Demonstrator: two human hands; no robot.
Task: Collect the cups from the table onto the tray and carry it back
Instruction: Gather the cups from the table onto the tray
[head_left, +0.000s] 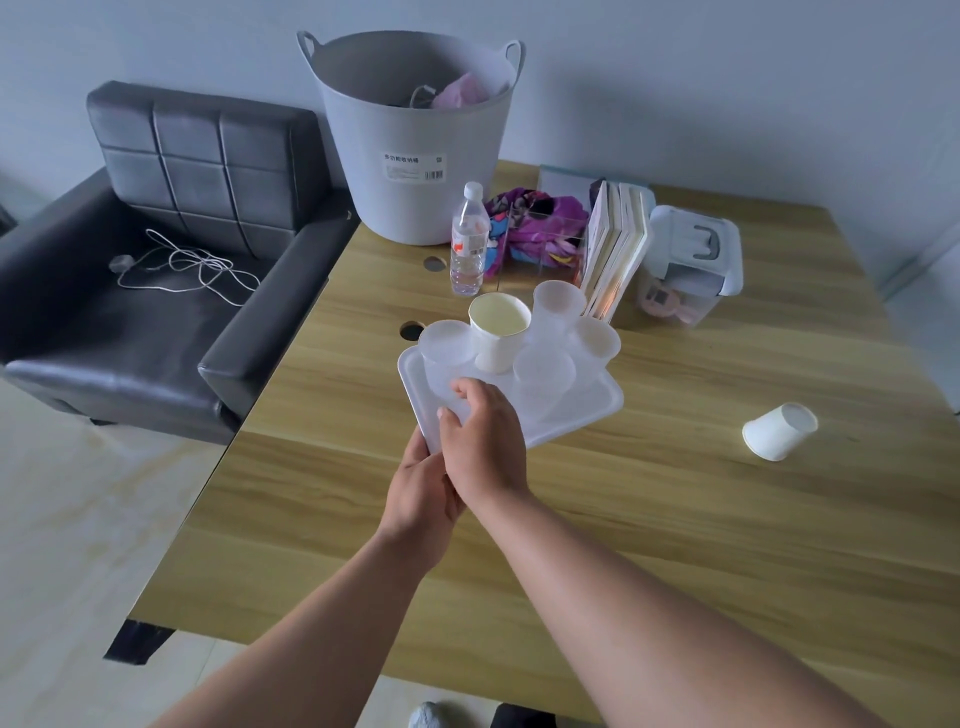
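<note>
A white plastic tray (582, 410) is lifted and tilted over the wooden table (649, 519). On it stand several translucent plastic cups (545, 371) and one white paper cup (498, 332). My left hand (423, 493) grips the tray's near corner from below. My right hand (483, 436) clamps the same corner from above, thumb on the tray surface beside a cup. Another white paper cup (779, 430) lies on its side on the table at the right, well away from both hands.
At the table's far end stand a grey tub (415, 145), a water bottle (467, 241), purple cloth in a clear box (540, 228), upright books (615, 249) and a lidded storage box (691, 265). A black armchair (156, 270) with a white cable stands left.
</note>
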